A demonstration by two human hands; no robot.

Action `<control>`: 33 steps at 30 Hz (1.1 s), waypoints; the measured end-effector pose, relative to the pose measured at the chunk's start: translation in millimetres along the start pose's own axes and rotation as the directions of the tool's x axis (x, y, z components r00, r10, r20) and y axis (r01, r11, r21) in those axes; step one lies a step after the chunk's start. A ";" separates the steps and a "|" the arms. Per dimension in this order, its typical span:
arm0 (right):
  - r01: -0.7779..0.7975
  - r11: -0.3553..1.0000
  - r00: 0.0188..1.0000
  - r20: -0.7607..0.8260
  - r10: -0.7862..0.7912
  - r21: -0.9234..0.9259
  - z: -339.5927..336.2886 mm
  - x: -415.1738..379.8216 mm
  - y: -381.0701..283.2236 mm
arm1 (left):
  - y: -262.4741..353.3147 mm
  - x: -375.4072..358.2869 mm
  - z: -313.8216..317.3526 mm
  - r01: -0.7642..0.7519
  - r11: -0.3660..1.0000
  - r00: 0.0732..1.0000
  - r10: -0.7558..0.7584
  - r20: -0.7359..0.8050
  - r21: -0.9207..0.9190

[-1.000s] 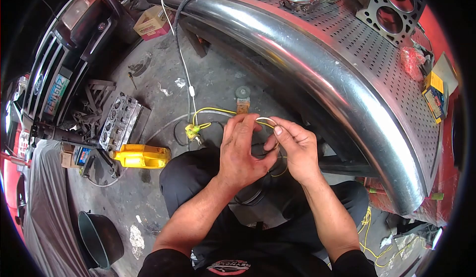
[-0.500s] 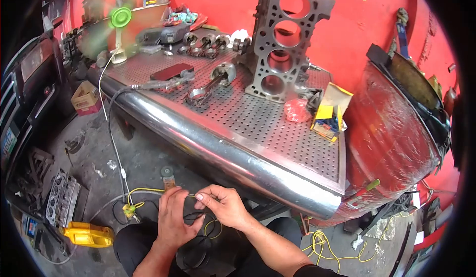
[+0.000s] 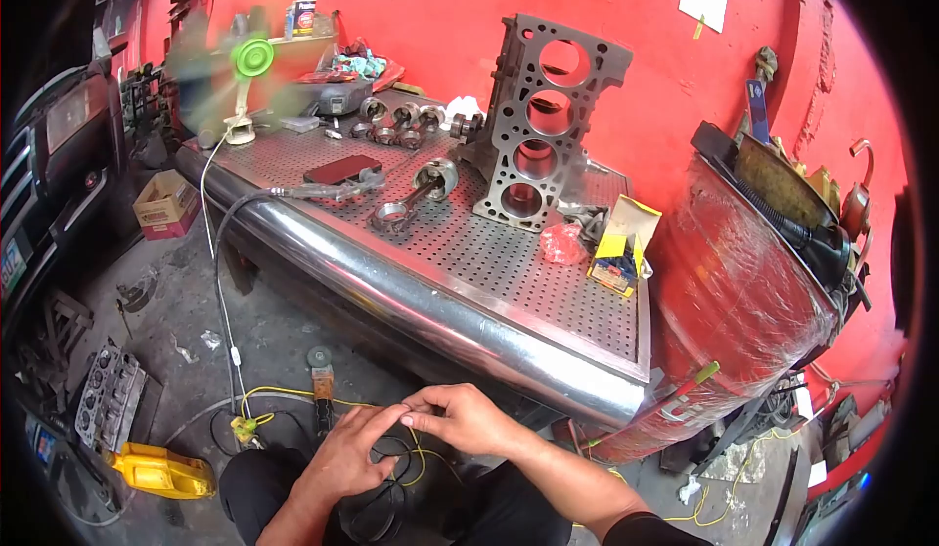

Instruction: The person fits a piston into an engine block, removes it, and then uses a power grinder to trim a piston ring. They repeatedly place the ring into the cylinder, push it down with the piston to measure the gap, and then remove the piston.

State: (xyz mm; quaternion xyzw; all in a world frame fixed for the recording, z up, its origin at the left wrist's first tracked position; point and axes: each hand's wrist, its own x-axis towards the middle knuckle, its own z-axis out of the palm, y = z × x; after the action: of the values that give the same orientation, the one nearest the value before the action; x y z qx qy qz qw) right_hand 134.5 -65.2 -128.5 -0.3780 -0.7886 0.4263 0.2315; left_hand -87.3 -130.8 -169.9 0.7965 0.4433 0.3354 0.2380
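My left hand and my right hand meet low in the middle, above my lap, with their fingertips close together. The fingers of both are bent in a pinch. What they hold, if anything, is too small to make out. A yellow cord and black cables loop just beneath them. To the left of my left hand, an angle grinder lies on the floor near the yellow power plug.
A perforated metal bench spans the middle, bearing an engine block, a piston with rod, a red phone-like object and a fan. A wrapped red drum stands right; a yellow case lies left.
The view has tilted up and shifted slightly. My right hand's fingers have come closer to my left fingertips, and the yellow strand between them no longer shows.
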 end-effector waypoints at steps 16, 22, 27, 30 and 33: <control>-0.121 0.844 0.990 0.001 0.141 0.523 -12.7 31.5 -45.8 | 13.9 7.5 -10.5 0.016 0.438 0.898 -0.401 -0.179 -0.899; -0.018 0.742 0.961 -0.193 0.197 0.670 -27.8 33.2 -62.1 | 48.6 85.7 -20.0 -0.163 0.350 0.826 -0.463 -0.322 -0.922; 0.083 0.850 0.920 -0.368 0.135 0.521 -99.7 36.9 -68.3 | 80.8 159.4 -61.2 -0.051 0.513 0.897 -0.355 -0.265 -0.857; 0.210 0.843 0.898 -0.439 0.033 0.494 -156.8 54.7 -81.7 | 100.5 223.7 -85.9 -0.066 0.551 0.929 -0.269 -0.253 -0.832; 0.354 0.743 0.828 -0.559 0.034 0.569 -198.1 81.0 -91.1 | 128.4 284.0 -94.6 -0.108 0.558 0.916 -0.267 -0.301 -0.823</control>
State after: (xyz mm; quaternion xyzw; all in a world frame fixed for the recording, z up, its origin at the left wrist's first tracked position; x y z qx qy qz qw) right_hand 185.1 65.7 57.1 -0.3044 -0.5238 0.5273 0.5957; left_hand 20.9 59.4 71.3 0.4858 0.3087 0.6441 0.5039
